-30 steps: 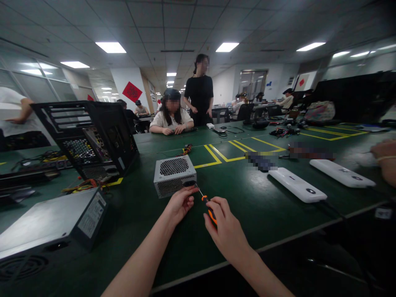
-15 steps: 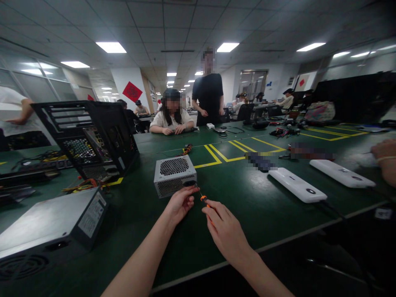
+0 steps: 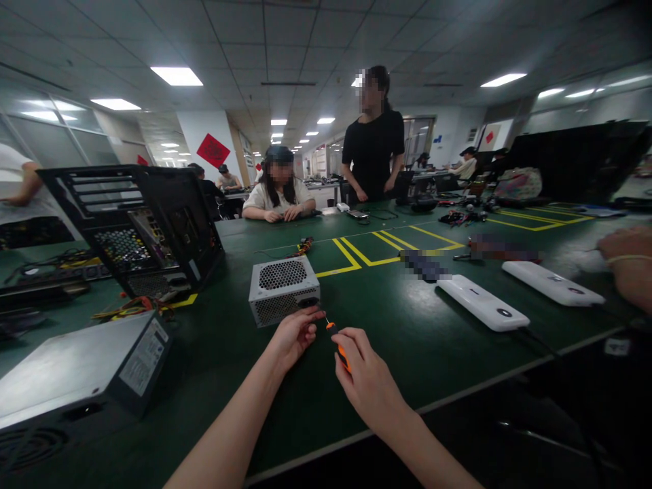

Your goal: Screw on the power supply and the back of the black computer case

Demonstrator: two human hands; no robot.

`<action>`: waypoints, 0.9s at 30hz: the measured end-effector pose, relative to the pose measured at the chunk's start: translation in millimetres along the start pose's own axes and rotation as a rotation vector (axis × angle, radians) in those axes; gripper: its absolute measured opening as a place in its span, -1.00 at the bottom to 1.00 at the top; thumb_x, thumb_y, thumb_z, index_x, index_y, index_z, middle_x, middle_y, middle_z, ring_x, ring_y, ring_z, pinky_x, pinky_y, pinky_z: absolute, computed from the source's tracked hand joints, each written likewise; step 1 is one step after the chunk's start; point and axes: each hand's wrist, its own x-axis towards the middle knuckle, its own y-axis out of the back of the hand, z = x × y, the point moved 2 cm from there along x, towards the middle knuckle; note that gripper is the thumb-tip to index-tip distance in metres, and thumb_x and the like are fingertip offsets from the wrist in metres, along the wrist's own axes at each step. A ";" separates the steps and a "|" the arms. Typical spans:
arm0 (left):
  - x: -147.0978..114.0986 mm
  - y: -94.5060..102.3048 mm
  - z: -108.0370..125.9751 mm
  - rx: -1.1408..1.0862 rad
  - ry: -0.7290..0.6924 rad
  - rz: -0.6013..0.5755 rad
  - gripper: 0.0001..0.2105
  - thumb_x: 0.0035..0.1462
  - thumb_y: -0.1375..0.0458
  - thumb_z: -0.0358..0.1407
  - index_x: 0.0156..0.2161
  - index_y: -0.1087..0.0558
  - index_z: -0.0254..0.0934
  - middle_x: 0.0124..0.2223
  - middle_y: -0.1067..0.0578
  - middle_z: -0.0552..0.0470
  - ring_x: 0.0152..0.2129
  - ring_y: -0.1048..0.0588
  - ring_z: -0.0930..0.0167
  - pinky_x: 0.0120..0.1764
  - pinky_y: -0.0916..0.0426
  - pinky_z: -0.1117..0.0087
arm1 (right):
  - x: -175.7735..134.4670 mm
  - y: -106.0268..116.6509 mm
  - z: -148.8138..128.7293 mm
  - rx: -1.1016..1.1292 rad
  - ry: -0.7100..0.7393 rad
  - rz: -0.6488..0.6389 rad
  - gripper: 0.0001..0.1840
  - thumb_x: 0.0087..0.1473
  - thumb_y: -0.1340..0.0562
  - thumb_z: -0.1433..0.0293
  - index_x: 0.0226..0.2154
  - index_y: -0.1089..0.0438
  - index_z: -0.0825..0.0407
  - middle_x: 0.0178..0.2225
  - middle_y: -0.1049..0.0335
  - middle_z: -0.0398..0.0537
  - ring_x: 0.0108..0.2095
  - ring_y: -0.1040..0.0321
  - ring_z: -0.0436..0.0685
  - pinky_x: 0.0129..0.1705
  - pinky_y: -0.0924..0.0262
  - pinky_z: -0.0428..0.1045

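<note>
Fingers of right hand (image 3: 367, 372) wrapped around screwdriver (image 3: 332, 329). Left hand (image 3: 291, 341) half-curled beside power supply (image 3: 281, 291) on table (image 3: 402, 339); left grip unclear. Keep screwdriver straight, pressure light and steady.

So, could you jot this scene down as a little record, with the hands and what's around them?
Left hand: by the near right corner of a small grey metal box with honeycomb vents; contact unclear
Right hand: grips an orange and black screwdriver, shaft towards the left hand
Left side: black computer case; larger grey metal box with a white label
Right side: two white, rounded oblong devices
Surface: dark green table with yellow lines
Across the table: seated person; standing person
</note>
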 end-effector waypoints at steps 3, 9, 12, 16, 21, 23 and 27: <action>-0.7 0.6 0.3 -0.023 -0.001 0.033 -0.71 -0.07 -0.05 -0.54 -0.15 -0.28 -0.45 -0.24 -0.44 -0.17 -0.70 -0.21 0.68 -0.69 -0.08 0.63 | 0.4 0.6 0.6 0.007 -0.044 0.019 -0.78 0.09 0.02 0.46 -0.17 -0.17 0.08 -0.27 -0.21 0.02 -0.31 -0.31 0.07 -0.29 -0.30 -0.01; -3.0 1.1 2.6 -0.058 -0.014 0.080 -0.74 -0.07 -0.04 -0.56 -0.18 -0.29 -0.46 -0.27 -0.45 -0.16 -0.72 -0.21 0.68 -0.71 -0.07 0.62 | 0.6 0.1 1.7 0.020 -0.065 0.010 -0.82 0.10 0.00 0.40 -0.21 -0.19 0.06 -0.28 -0.21 0.01 -0.32 -0.31 0.07 -0.31 -0.30 -0.01; -4.0 0.8 3.7 -0.059 -0.034 0.072 -0.76 -0.09 -0.08 -0.55 -0.22 -0.32 -0.46 -0.25 -0.45 -0.13 -0.71 -0.22 0.68 -0.71 -0.08 0.63 | 0.2 -0.2 0.8 0.000 -0.049 -0.007 -0.78 0.04 -0.02 0.48 -0.19 -0.19 0.07 -0.21 -0.17 0.05 -0.29 -0.31 0.08 -0.28 -0.29 0.00; -4.6 0.1 4.8 -0.055 -0.041 0.079 -0.79 -0.10 -0.09 -0.55 -0.26 -0.36 -0.46 -0.24 -0.46 -0.13 -0.72 -0.21 0.69 -0.72 -0.08 0.63 | 0.2 0.9 -0.7 -0.011 -0.017 0.012 -0.72 0.01 0.01 0.55 -0.17 -0.18 0.08 -0.20 -0.17 0.06 -0.27 -0.30 0.08 -0.26 -0.29 0.00; -4.2 0.8 4.9 -0.040 -0.036 0.071 -0.79 -0.10 -0.09 -0.53 -0.26 -0.37 -0.44 -0.18 -0.45 -0.15 -0.71 -0.22 0.69 -0.71 -0.11 0.64 | -0.6 1.3 1.0 0.000 -0.027 0.052 -0.79 0.10 0.03 0.47 -0.18 -0.17 0.08 -0.24 -0.22 0.04 -0.30 -0.31 0.07 -0.30 -0.30 -0.02; -4.2 1.2 4.7 -0.035 -0.040 0.063 -0.77 -0.11 -0.10 -0.52 -0.25 -0.37 -0.43 -0.17 -0.45 -0.15 -0.70 -0.22 0.69 -0.71 -0.12 0.64 | -1.1 1.0 2.5 -0.007 -0.050 0.066 -0.80 0.13 0.03 0.42 -0.18 -0.17 0.08 -0.26 -0.23 0.04 -0.33 -0.32 0.07 -0.33 -0.31 -0.01; -4.8 0.6 4.5 -0.030 -0.040 0.060 -0.77 -0.12 -0.11 -0.52 -0.25 -0.37 -0.43 -0.17 -0.45 -0.14 -0.70 -0.23 0.69 -0.70 -0.13 0.65 | -1.1 0.2 3.5 0.003 -0.073 0.060 -0.80 0.11 0.00 0.39 -0.19 -0.18 0.08 -0.26 -0.21 0.04 -0.34 -0.32 0.08 -0.35 -0.31 0.00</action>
